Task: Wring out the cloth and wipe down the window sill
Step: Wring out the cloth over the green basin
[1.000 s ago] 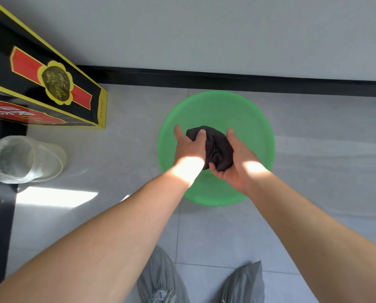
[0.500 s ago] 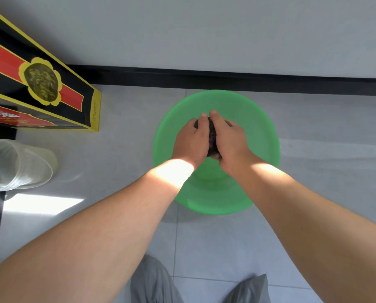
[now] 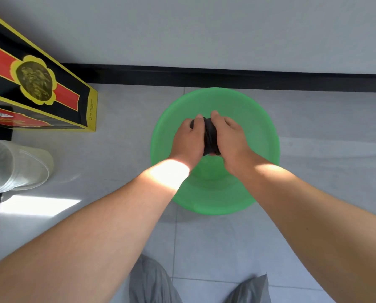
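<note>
The dark cloth (image 3: pixel 210 136) is bunched into a short roll between the two hands, held above the middle of the green plastic basin (image 3: pixel 259 171), which sits on the grey tiled floor (image 3: pixel 204 248) close to the black skirting (image 3: pixel 248 80) at the foot of the wall. The roll's long axis runs away from the person, toward the wall, so the hands flank it rather than sitting at its ends. The left hand (image 3: pixel 188 142) is clenched on its left side and the right hand (image 3: pixel 230 138) on its right, both pressed tight around the fabric and nearly touching each other. Neither is nearer; they share the grip evenly. Any twist would likely turn about that far-to-near axis, with the drip falling into the basin below.

Most of the cloth is hidden inside the fists; only a dark strip shows between them. Whether water is running out, or standing in the basin, I cannot tell. No window sill appears in view. At the left edge a black, red and yellow carton (image 3: pixel 40 84) and a clear plastic container (image 3: pixel 14 165) are both cut off.
</note>
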Demonstrator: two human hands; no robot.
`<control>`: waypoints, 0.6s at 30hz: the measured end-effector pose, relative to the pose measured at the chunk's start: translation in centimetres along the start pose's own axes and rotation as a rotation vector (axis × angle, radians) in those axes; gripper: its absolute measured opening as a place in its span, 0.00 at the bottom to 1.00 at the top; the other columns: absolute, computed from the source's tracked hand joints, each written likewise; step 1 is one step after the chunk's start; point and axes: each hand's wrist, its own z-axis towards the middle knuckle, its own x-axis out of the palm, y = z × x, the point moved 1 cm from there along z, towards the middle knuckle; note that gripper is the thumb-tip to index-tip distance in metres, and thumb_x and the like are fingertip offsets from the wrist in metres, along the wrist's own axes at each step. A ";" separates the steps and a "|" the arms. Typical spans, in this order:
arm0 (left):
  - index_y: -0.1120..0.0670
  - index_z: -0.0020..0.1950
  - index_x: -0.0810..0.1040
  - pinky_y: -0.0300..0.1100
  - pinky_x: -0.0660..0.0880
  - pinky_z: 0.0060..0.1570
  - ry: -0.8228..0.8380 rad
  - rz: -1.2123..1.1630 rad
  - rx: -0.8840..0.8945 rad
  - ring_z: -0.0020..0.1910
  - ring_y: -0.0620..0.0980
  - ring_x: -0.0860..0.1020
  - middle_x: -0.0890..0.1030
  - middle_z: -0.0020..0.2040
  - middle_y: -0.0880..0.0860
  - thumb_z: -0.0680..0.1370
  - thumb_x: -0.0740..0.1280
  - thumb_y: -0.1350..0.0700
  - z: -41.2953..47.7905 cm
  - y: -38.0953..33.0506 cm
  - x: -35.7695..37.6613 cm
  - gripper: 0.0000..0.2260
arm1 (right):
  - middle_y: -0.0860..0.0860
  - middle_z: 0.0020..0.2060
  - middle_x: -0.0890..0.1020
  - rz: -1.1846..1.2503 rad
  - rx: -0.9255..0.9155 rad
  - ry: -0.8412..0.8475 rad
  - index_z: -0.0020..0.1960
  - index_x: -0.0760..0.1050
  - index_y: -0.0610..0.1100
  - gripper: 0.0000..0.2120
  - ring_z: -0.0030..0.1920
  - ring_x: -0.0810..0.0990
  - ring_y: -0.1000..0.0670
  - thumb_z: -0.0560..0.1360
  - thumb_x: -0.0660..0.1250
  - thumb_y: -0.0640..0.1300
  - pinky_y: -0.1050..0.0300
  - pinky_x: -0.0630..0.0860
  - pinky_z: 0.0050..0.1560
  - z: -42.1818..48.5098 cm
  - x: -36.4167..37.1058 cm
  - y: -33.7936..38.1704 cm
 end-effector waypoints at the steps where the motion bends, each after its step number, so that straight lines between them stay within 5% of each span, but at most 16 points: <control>1: 0.50 0.51 0.74 0.47 0.74 0.41 0.006 -0.018 -0.021 0.43 0.52 0.77 0.78 0.46 0.51 0.82 0.57 0.43 0.1 -0.2 -0.4 0.13 | 0.49 0.38 0.77 -0.005 -0.020 0.012 0.45 0.72 0.46 0.11 0.37 0.78 0.48 0.80 0.65 0.52 0.48 0.81 0.36 -0.1 -0.3 0.1; 4: 0.45 0.64 0.71 0.47 0.79 0.44 0.043 -0.060 0.005 0.53 0.50 0.79 0.78 0.58 0.48 0.80 0.60 0.44 -0.3 -0.8 -1.3 0.13 | 0.47 0.47 0.79 0.042 -0.097 0.032 0.49 0.72 0.49 0.06 0.44 0.82 0.48 0.80 0.66 0.51 0.46 0.84 0.40 -0.5 -1.2 0.5; 8: 0.43 0.65 0.73 0.58 0.76 0.61 0.066 -0.105 0.162 0.60 0.49 0.77 0.78 0.60 0.44 0.75 0.63 0.52 -1.8 -1.5 -1.0 0.17 | 0.47 0.55 0.82 0.207 -0.187 -0.034 0.54 0.79 0.51 0.05 0.54 0.83 0.45 0.80 0.68 0.45 0.43 0.84 0.48 -1.2 -1.5 1.0; 12: 0.42 0.68 0.72 0.47 0.73 0.66 0.088 -0.143 0.241 0.64 0.43 0.75 0.76 0.64 0.44 0.79 0.62 0.50 -1.9 -1.5 -0.3 0.17 | 0.50 0.56 0.83 0.164 -0.237 -0.076 0.54 0.80 0.56 0.08 0.56 0.83 0.49 0.81 0.65 0.45 0.45 0.81 0.58 -1.6 -1.0 0.9; 14: 0.44 0.56 0.74 0.30 0.73 0.50 0.007 -0.038 0.281 0.47 0.35 0.78 0.80 0.48 0.40 0.79 0.62 0.46 -2.0 -1.3 0.2 0.08 | 0.51 0.47 0.83 0.172 -0.231 -0.072 0.49 0.80 0.50 0.07 0.47 0.83 0.52 0.81 0.64 0.44 0.51 0.80 0.52 -1.7 -0.7 0.9; 16: 0.50 0.46 0.71 0.28 0.69 0.32 -0.078 0.024 0.270 0.33 0.37 0.75 0.77 0.36 0.43 0.77 0.61 0.39 -2.1 -1.0 0.6 0.14 | 0.51 0.38 0.81 0.182 -0.213 -0.046 0.42 0.78 0.48 0.10 0.41 0.80 0.51 0.80 0.64 0.48 0.50 0.79 0.47 -1.8 -0.3 0.9; 18: 0.54 0.43 0.70 0.31 0.68 0.28 -0.107 0.050 0.238 0.28 0.39 0.72 0.75 0.32 0.45 0.77 0.59 0.35 -2.0 -0.8 0.7 0.21 | 0.49 0.36 0.81 0.158 -0.184 -0.018 0.38 0.77 0.49 0.13 0.40 0.80 0.49 0.78 0.65 0.54 0.49 0.79 0.44 -1.7 -0.1 0.9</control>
